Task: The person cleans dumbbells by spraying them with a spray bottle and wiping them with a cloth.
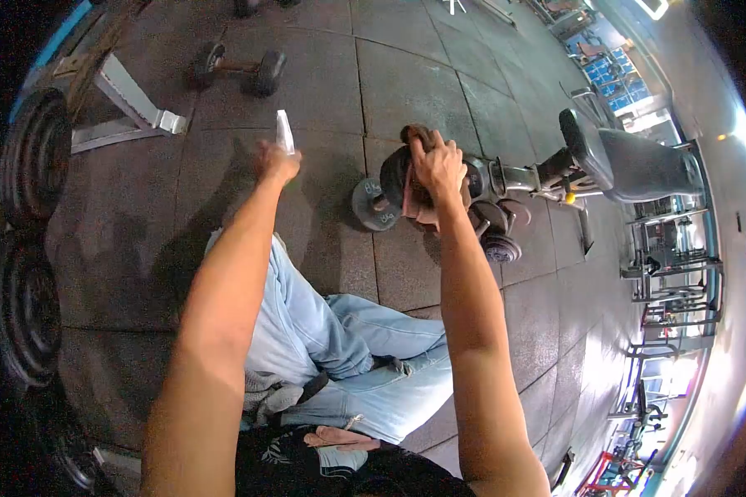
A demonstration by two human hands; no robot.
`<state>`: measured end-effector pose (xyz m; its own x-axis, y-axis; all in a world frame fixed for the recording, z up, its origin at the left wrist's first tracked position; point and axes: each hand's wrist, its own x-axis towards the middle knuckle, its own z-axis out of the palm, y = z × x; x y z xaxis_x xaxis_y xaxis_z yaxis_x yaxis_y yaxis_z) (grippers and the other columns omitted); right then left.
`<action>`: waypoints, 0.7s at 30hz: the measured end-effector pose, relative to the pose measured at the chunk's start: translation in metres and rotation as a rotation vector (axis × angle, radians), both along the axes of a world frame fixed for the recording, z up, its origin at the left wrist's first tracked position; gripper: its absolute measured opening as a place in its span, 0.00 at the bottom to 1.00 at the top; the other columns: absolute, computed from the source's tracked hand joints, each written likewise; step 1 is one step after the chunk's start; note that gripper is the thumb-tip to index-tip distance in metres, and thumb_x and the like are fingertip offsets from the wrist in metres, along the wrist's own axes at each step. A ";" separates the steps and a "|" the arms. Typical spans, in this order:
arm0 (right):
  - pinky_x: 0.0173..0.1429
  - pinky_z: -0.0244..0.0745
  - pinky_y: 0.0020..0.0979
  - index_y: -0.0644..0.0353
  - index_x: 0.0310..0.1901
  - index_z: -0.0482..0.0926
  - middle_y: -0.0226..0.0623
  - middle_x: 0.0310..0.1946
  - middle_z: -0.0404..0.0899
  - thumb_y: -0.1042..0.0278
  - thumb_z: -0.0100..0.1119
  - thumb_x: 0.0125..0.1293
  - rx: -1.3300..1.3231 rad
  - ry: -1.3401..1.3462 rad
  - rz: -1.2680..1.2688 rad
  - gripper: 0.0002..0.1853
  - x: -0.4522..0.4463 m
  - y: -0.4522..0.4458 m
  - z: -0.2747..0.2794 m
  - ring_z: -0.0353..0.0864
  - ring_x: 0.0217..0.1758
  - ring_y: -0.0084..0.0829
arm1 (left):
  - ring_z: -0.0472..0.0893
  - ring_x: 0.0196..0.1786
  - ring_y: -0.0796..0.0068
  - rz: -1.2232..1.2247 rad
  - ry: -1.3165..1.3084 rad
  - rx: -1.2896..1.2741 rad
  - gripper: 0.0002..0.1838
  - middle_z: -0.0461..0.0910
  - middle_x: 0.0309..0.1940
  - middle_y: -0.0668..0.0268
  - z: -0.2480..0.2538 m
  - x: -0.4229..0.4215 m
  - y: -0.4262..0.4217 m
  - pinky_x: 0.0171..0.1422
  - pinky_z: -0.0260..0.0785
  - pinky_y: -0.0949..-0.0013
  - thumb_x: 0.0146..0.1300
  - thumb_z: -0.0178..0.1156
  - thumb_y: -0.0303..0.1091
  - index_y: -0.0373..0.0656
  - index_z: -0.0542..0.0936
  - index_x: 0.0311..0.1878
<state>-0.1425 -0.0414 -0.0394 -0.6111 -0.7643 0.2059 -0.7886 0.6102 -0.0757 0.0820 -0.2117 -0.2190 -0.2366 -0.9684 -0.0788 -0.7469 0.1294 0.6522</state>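
My left hand [280,163] is closed around a slim white object [284,132] that points away from me; its kind is not clear. My right hand [441,167] presses a brown cloth [420,211] onto the dark round end of a dumbbell [394,176], fingers bent over the cloth. Part of that dumbbell is hidden by the hand and cloth. Just left of it sits a grey dumbbell [373,214] with pale markings on its end. More dumbbells [501,247] lie to the right of my right wrist.
Another dumbbell [240,68] lies farther off on the rubber floor tiles [414,74]. Black weight plates [35,157] and a white metal frame foot [133,108] stand at left. A padded bench [646,166] is at right, with gym machines beyond it.
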 end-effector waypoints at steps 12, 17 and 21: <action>0.62 0.72 0.51 0.59 0.65 0.71 0.62 0.57 0.76 0.38 0.52 0.67 -0.297 -0.293 -0.267 0.36 -0.006 0.020 -0.005 0.76 0.60 0.61 | 0.82 0.54 0.51 -0.251 0.797 0.921 0.50 0.80 0.52 0.45 0.111 -0.020 0.122 0.59 0.74 0.49 0.62 0.47 0.76 0.30 0.71 0.64; 0.74 0.56 0.52 0.68 0.74 0.53 0.72 0.69 0.55 0.56 0.59 0.68 -0.654 -0.118 -0.057 0.40 0.068 0.082 -0.061 0.57 0.72 0.68 | 0.76 0.54 0.61 0.156 1.433 1.155 0.52 0.78 0.55 0.55 0.094 -0.074 0.168 0.62 0.66 0.57 0.61 0.44 0.79 0.34 0.70 0.65; 0.76 0.54 0.48 0.71 0.73 0.52 0.70 0.71 0.53 0.60 0.56 0.72 -0.657 -0.410 -0.126 0.37 0.054 0.087 -0.063 0.55 0.74 0.64 | 0.75 0.56 0.61 0.047 1.543 1.262 0.52 0.78 0.55 0.55 0.114 -0.064 0.166 0.65 0.64 0.58 0.61 0.44 0.79 0.34 0.71 0.65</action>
